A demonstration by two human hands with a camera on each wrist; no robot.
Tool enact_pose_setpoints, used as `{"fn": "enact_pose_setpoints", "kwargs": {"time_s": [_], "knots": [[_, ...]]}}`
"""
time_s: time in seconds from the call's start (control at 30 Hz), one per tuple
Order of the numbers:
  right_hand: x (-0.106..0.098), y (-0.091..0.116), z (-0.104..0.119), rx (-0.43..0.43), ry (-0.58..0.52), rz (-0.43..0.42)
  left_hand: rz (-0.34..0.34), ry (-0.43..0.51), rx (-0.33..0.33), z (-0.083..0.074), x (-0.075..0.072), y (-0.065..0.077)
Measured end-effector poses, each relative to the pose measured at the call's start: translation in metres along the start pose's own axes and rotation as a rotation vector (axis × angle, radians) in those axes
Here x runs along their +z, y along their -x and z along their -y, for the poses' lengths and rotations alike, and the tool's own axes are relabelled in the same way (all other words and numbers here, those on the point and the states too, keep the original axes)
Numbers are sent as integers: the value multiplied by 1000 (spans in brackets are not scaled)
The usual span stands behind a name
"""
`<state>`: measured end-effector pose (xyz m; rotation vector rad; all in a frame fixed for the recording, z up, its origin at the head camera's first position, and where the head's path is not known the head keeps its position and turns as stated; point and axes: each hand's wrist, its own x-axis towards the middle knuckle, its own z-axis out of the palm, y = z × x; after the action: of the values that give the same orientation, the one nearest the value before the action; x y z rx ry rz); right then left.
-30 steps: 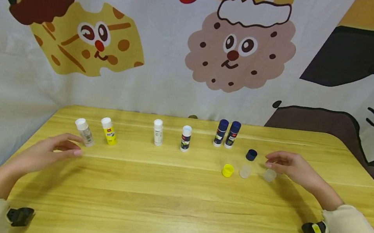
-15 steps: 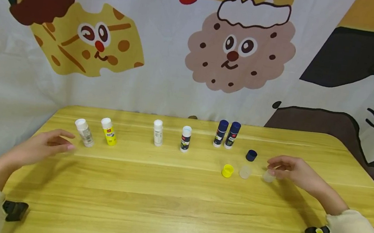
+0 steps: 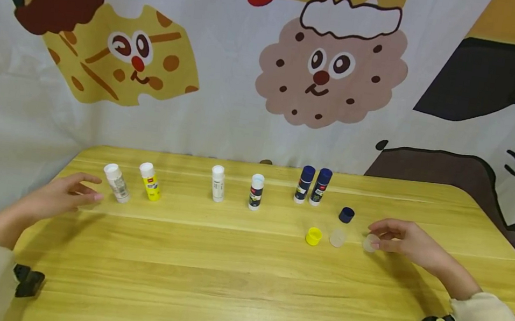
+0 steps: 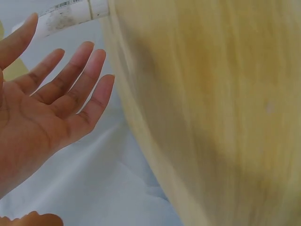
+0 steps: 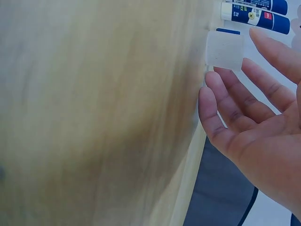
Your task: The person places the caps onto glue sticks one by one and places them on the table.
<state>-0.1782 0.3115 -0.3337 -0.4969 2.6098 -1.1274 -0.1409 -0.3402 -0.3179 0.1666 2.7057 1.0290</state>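
Observation:
My left hand [image 3: 59, 197] is held just left of a clear glue stick [image 3: 116, 183] with a white top. Its fingers are loosely spread, and nothing lies in the palm in the left wrist view. My right hand [image 3: 405, 239] reaches around a translucent cap [image 3: 371, 243], with relaxed fingers and the thumb overlapping the cap's edge from the head. In the right wrist view, this ribbed translucent cap [image 5: 225, 50] stands on the table in front of the fingertips. To its left lie another translucent cap [image 3: 337, 238], a yellow cap [image 3: 313, 237] and a navy cap [image 3: 346, 215].
On the wooden table [image 3: 221, 286] stand a yellow glue stick [image 3: 151, 183], a white one [image 3: 217, 184] and a navy one with a white top [image 3: 256, 193]. Two navy-capped glue sticks [image 3: 304, 185] are side by side behind. A cartoon-printed cloth [image 3: 222, 96] hangs at the back.
My left hand has drawn back leftward from the clear glue stick. My right hand has lowered slightly toward the translucent cap. The glue sticks and caps stay in place.

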Motion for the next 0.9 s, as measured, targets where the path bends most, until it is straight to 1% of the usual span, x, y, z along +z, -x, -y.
{"fn": "enact_pose_setpoints", "kwargs": {"time_s": [0.13, 0.37, 0.67, 0.9], "knots": [[1, 1, 0, 4, 0, -4, 8, 34, -7, 0, 0, -6], [0, 0, -2, -20, 16, 28, 4, 67, -23, -2, 1, -18], [1, 1, -2, -96, 30, 35, 3, 67, 27, -7, 6, -25], [1, 1, -5, -80, 36, 39, -23, 59, 43, -9, 10, -32]]}}
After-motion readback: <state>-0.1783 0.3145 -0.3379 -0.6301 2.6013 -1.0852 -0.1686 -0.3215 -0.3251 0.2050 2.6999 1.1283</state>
